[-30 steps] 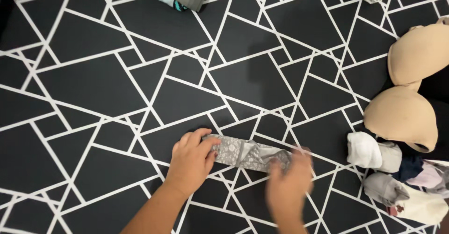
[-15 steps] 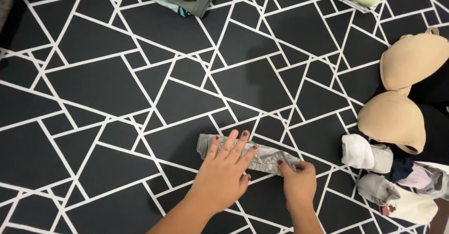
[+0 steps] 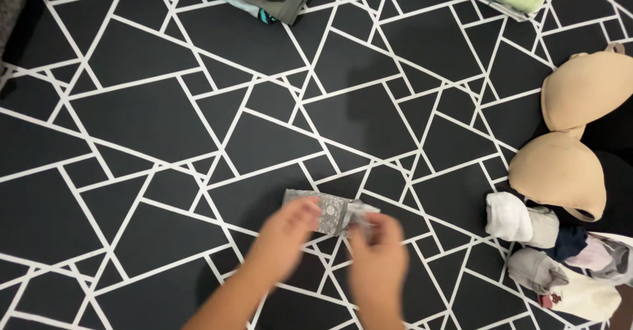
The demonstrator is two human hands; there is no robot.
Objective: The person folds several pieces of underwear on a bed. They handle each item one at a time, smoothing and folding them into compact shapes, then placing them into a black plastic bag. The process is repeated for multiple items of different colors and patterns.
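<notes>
Both hands pinch the grey patterned cloth [image 3: 330, 211], left hand [image 3: 285, 234] on its near-left edge, right hand [image 3: 377, 251] at its right end, long axis running left-right

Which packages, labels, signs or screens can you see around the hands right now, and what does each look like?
None in view: only clothing on a black, white-lined patterned surface. Both hands, left hand and right hand, are on a small grey patterned folded cloth. One pale garment at lower right carries a small dark red mark, too small to tell what it is.
</notes>
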